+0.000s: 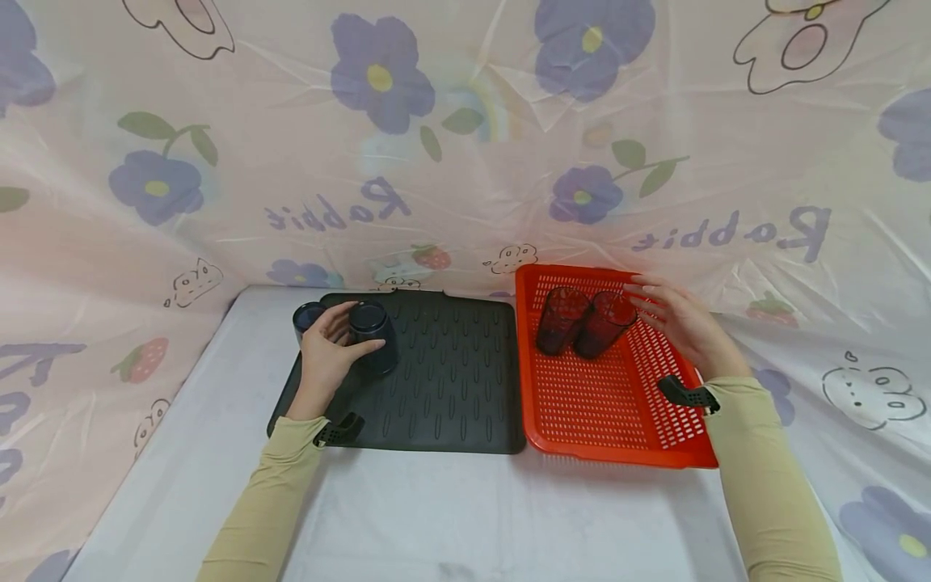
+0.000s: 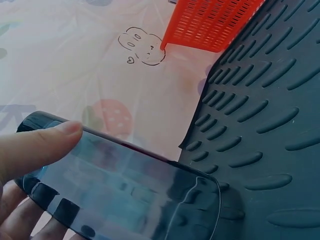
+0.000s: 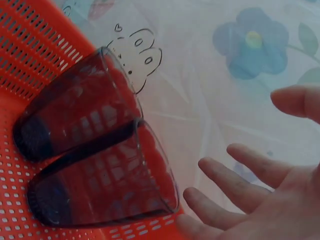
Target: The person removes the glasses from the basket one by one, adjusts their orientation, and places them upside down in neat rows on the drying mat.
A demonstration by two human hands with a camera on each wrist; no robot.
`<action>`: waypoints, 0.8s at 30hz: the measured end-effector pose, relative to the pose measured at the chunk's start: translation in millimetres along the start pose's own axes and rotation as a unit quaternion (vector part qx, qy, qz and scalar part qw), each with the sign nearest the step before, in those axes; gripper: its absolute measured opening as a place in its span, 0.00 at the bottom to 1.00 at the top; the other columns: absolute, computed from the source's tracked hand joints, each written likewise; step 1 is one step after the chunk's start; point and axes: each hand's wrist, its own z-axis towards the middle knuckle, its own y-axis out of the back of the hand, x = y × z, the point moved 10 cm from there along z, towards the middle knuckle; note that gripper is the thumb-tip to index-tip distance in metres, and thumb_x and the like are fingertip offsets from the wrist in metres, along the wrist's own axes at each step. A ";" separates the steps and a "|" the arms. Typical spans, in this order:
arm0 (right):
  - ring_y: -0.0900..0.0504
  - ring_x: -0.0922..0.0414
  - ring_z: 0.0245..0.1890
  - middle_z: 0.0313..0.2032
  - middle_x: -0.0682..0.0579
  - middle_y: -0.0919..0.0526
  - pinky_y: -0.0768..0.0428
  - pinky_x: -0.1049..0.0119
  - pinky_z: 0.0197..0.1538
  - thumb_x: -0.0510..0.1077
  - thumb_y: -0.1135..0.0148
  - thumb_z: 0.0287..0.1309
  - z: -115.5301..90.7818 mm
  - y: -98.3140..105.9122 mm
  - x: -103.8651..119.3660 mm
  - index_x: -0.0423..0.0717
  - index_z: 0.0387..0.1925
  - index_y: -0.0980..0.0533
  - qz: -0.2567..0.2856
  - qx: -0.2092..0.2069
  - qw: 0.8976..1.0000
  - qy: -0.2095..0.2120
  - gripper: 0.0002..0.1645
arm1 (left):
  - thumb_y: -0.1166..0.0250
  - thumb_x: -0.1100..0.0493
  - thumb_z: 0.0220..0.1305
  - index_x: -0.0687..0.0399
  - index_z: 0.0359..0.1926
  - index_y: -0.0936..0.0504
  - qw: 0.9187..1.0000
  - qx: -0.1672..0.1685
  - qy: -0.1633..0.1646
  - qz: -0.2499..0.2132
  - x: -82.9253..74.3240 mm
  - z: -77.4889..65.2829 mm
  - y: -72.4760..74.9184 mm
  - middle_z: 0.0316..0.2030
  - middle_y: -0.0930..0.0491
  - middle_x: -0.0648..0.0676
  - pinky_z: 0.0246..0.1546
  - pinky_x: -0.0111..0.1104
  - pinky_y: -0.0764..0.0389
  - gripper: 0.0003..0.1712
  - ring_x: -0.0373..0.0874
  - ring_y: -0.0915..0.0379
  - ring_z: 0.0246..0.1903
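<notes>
My left hand (image 1: 326, 347) grips a dark blue glass (image 1: 377, 347) near its upper end, thumb on one side and fingers on the other. The glass appears upside down, its rim at the ridged black drying mat (image 1: 451, 364); whether it touches is hard to tell. A second dark glass (image 1: 305, 314) is partly hidden behind that hand. My right hand (image 1: 687, 327) is held with fingers spread over the right side of the red basket (image 1: 531, 388), holding nothing. Two tinted glasses (image 3: 75, 105) lean side by side inside the basket, their rims close to my right fingertips (image 3: 192, 195).
Mat and basket sit side by side on a white table (image 1: 436, 517). Behind them hangs a patterned plastic sheet (image 1: 465, 178) with flowers and rabbits. The basket has raised, perforated walls.
</notes>
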 end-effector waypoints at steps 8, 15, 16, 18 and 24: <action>0.46 0.46 0.67 0.56 0.59 0.26 0.58 0.50 0.72 0.43 0.56 0.74 6.4 5.7 -9.1 0.51 0.61 0.31 -0.006 -0.021 1.000 -0.009 0.18 | 0.24 0.72 0.44 0.62 0.62 0.28 1.000 0.004 -0.001 0.004 2.9 0.8 -1.3 0.59 0.28 0.62 0.61 0.48 0.34 0.41 0.56 0.33 0.60; 0.40 0.52 0.64 0.54 0.60 0.24 0.58 0.49 0.71 0.44 0.53 0.73 10.5 6.4 -11.9 0.50 0.59 0.31 -0.004 -0.025 1.000 -0.009 0.17 | 0.24 0.73 0.44 0.63 0.61 0.28 1.000 0.005 0.000 0.000 7.1 2.2 -1.4 0.59 0.28 0.63 0.61 0.47 0.33 0.41 0.56 0.33 0.59; 0.38 0.53 0.63 0.54 0.60 0.24 0.58 0.49 0.70 0.44 0.54 0.73 10.9 6.5 -12.2 0.50 0.59 0.31 -0.003 -0.025 1.000 -0.008 0.17 | 0.24 0.73 0.43 0.63 0.61 0.28 1.000 0.004 0.001 -0.001 8.0 2.7 -1.4 0.59 0.28 0.63 0.61 0.48 0.33 0.41 0.56 0.33 0.59; 0.35 0.56 0.61 0.54 0.60 0.24 0.56 0.51 0.70 0.43 0.55 0.73 11.7 7.7 -13.4 0.51 0.57 0.30 -0.001 -0.027 1.000 -0.008 0.15 | 0.24 0.72 0.43 0.63 0.62 0.28 1.000 0.005 0.001 0.001 9.6 3.7 -1.6 0.59 0.28 0.63 0.61 0.48 0.33 0.41 0.57 0.33 0.60; 0.40 0.51 0.64 0.54 0.60 0.26 0.50 0.55 0.66 0.44 0.54 0.73 14.7 10.7 -20.2 0.52 0.56 0.29 -0.010 -0.032 0.999 -0.015 0.15 | 0.21 0.68 0.42 0.58 0.63 0.28 1.000 -0.001 0.002 -0.001 36.3 13.3 0.2 0.59 0.27 0.58 0.61 0.45 0.32 0.43 0.52 0.32 0.59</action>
